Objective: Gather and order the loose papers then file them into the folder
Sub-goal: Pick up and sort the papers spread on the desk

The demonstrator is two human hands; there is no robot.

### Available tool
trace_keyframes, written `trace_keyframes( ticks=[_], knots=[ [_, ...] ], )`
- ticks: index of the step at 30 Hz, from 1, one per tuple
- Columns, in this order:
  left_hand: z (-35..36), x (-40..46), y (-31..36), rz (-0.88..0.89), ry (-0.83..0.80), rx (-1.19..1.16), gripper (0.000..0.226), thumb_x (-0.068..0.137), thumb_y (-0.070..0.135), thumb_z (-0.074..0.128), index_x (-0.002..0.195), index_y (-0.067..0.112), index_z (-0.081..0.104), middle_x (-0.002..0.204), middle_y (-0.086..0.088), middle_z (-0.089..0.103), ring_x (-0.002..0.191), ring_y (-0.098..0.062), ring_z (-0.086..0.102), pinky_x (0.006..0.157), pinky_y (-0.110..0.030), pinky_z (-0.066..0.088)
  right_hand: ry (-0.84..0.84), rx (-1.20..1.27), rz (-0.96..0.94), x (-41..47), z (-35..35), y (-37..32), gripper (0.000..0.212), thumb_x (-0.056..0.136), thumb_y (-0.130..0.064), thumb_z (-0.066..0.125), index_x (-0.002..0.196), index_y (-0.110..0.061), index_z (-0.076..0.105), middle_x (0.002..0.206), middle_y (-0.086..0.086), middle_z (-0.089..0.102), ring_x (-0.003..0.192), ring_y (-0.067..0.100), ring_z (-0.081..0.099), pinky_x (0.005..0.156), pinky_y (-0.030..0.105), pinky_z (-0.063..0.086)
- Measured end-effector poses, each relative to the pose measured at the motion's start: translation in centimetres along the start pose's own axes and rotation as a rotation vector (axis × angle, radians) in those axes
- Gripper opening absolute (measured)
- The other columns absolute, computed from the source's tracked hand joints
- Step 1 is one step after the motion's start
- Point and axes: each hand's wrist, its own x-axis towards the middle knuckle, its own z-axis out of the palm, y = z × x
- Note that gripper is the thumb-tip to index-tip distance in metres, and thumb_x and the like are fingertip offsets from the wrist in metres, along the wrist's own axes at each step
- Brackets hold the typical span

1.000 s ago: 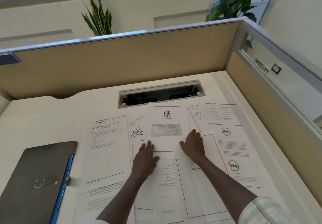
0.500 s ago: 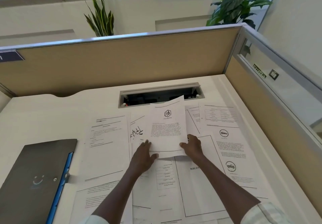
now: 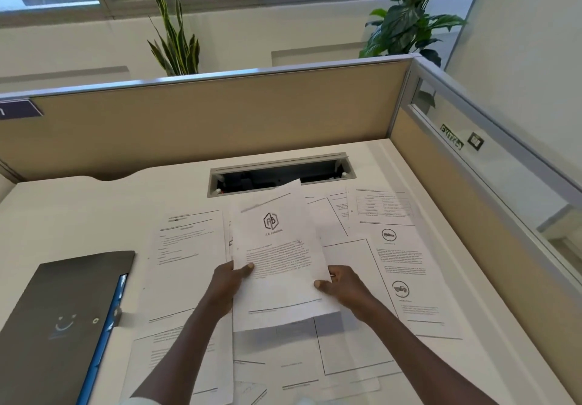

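Paper first: I see a printed sheet (image 3: 277,256) with a hexagon logo near its top, lifted off the desk (image 3: 78,212) and tilted, casting a shadow on the pages below. My left hand (image 3: 228,288) grips its left edge, thumb on the printed face, the other fingers hidden behind the page. My right hand (image 3: 345,285) pinches the right edge the same way, thumb on top, fingers underneath. More loose papers (image 3: 189,241) lie spread flat and overlapping across the desk, from the middle to the right side. I see the dark folder (image 3: 63,319), shut, with a blue spine edge and a faint smiley mark, lying on the desk at the left, just beside the leftmost pages. Behind the papers, a cable slot (image 3: 280,173) opens in the desk.
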Motion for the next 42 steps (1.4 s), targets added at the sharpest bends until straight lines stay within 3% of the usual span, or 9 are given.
trace_keyframes(
  ticks=[3,7,10,14,18,25,30,36,42],
  knots=[
    [-0.4,-0.8,-1.2,0.083,0.033,0.081,0.009,0.09,0.006,0.067,0.093,0.011,0.074,0.095,0.0,0.078,0.094,-0.023,0.072,0.087,-0.037,0.056,0.181,-0.142,0.038,-0.7,-0.3,0.8,0.021,0.079,-0.025,0.074,0.096,-0.015,0.066,0.093,0.005,0.073,0.079,0.02,0.07,0.069,0.036,0.059],
    [-1.0,-1.9,-2.2,0.122,0.069,0.102,0.011,0.091,0.007,0.066,0.095,0.015,0.073,0.095,0.004,0.077,0.092,-0.02,0.072,0.088,-0.036,0.055,0.508,-0.608,0.069,-1.8,-1.8,2.2,0.052,0.081,-0.036,0.071,0.122,-0.012,0.05,0.12,0.011,0.056,0.113,0.029,0.054,0.082,0.032,0.046],
    [-1.4,-2.4,-2.7,0.134,0.079,0.085,0.012,0.091,0.007,0.065,0.094,0.016,0.073,0.097,0.004,0.077,0.092,-0.02,0.072,0.085,-0.033,0.054,0.608,-0.823,0.202,-2.8,-2.9,3.0,0.069,0.077,-0.043,0.073,0.124,-0.007,0.039,0.126,0.017,0.044,0.118,0.033,0.043,0.085,0.038,0.047],
    [-1.4,-3.3,-2.9,0.142,0.081,0.073,0.014,0.092,0.006,0.064,0.097,0.015,0.072,0.09,0.009,0.077,0.088,-0.016,0.073,0.079,-0.029,0.056,0.602,-0.821,0.349,-3.0,-3.4,3.9,0.086,0.07,-0.051,0.077,0.128,-0.004,0.035,0.13,0.019,0.043,0.12,0.034,0.043,0.093,0.043,0.043],
    [-1.6,-3.7,-3.1,0.13,0.069,0.061,0.014,0.092,0.006,0.064,0.102,0.012,0.071,0.098,-0.002,0.077,0.091,-0.024,0.074,0.077,-0.033,0.057,0.581,-0.786,0.357,-2.8,-4.0,4.0,0.083,0.067,-0.05,0.08,0.124,-0.005,0.04,0.129,0.017,0.051,0.119,0.032,0.048,0.094,0.043,0.042],
    [-2.2,-4.0,-2.8,0.141,0.086,0.073,0.016,0.092,0.008,0.064,0.107,0.01,0.07,0.102,-0.004,0.076,0.09,-0.024,0.074,0.073,-0.031,0.058,0.707,-0.673,0.124,-3.1,-4.1,3.2,0.025,0.088,-0.018,0.062,0.108,-0.006,0.053,0.109,0.012,0.065,0.102,0.034,0.062,0.076,0.036,0.047],
    [-2.9,-3.9,-2.7,0.137,0.101,0.085,0.023,0.092,0.011,0.065,0.114,0.006,0.068,0.104,-0.007,0.076,0.091,-0.027,0.074,0.075,-0.035,0.058,0.71,-0.503,-0.024,-1.4,-4.5,1.1,0.018,0.087,-0.019,0.064,0.09,-0.001,0.061,0.098,0.018,0.068,0.094,0.038,0.063,0.072,0.033,0.048],
    [-3.0,-3.7,-2.6,0.13,0.098,0.094,0.024,0.093,0.011,0.064,0.115,0.006,0.068,0.104,-0.006,0.076,0.091,-0.026,0.074,0.076,-0.036,0.059,0.599,-0.631,0.029,1.4,-4.4,-0.1,0.033,0.089,-0.023,0.062,0.112,0.001,0.059,0.12,0.021,0.055,0.112,0.038,0.052,0.088,0.036,0.045],
    [-2.8,-3.2,-2.3,0.127,0.107,0.102,0.02,0.093,0.01,0.063,0.111,0.008,0.07,0.104,-0.005,0.077,0.09,-0.025,0.074,0.074,-0.033,0.059,0.481,-0.847,0.08,2.7,-3.5,0.5,0.032,0.092,-0.026,0.058,0.116,-0.005,0.053,0.128,0.016,0.041,0.118,0.033,0.042,0.091,0.04,0.044]
  ],
)
